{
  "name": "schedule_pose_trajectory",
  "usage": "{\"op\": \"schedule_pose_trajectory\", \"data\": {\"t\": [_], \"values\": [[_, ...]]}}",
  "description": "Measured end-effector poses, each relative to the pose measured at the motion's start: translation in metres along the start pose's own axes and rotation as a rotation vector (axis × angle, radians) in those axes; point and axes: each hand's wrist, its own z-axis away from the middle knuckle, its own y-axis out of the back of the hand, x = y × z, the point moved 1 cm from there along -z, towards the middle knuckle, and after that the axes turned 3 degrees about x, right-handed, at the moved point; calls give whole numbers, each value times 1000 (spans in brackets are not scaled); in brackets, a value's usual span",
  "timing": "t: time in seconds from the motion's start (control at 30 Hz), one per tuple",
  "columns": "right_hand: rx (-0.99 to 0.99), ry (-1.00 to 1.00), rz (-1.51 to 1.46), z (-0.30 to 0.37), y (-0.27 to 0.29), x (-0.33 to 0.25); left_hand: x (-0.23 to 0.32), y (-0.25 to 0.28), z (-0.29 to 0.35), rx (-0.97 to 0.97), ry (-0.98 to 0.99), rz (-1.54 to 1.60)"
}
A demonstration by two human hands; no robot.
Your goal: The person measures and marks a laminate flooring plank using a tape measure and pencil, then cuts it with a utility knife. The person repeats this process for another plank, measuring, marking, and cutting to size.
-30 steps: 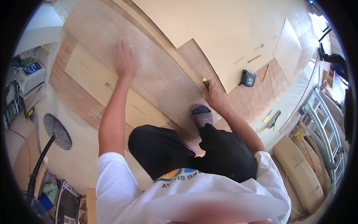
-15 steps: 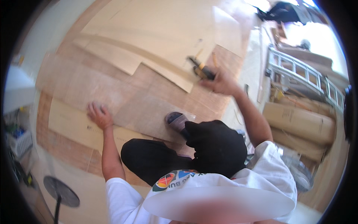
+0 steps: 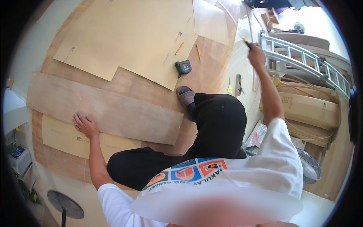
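Note:
My left hand (image 3: pixel 86 124) lies with spread fingers on the near edge of a long brown board (image 3: pixel 124 108). Under that board, a tan printed sheet (image 3: pixel 60 138) shows along the near side. Out to the far right, my right hand (image 3: pixel 257 56) is closed around a black-and-yellow utility knife (image 3: pixel 247 43), held above the pale floor. A dark tape measure (image 3: pixel 183 67) rests at the edge of a large tan sheet (image 3: pixel 124 34). Beside it are two yellow pencils, one on the sheet (image 3: pixel 179 48) and one on the reddish plywood (image 3: pixel 198 52).
Yellow scissors (image 3: pixel 229 87) and a grey metal tool (image 3: pixel 239 84) lie on the floor at right. Beyond them are an aluminium ladder (image 3: pixel 298 51), tan wrapped rolls (image 3: pixel 310 111) and a fan (image 3: pixel 308 166). A round dark stand (image 3: pixel 66 204) occupies the lower left.
My right hand has swung right and away from the tan sheet with the utility knife. The left hand has shifted left and slightly nearer. The tape measure shows clearly on the sheet.

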Motion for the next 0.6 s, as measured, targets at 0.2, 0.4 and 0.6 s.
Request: {"op": "schedule_pose_trajectory", "data": {"t": [0.2,0.4,0.6], "values": [[-376,41,-80,81,-225,-101,1,37,-9,-354,-7,-57],[-304,-693,-504,146,-270,-105,7,95,61,-628,185,199],[-484,-505,-362,177,-259,-67,18,131,187,-748,207,132]]}}
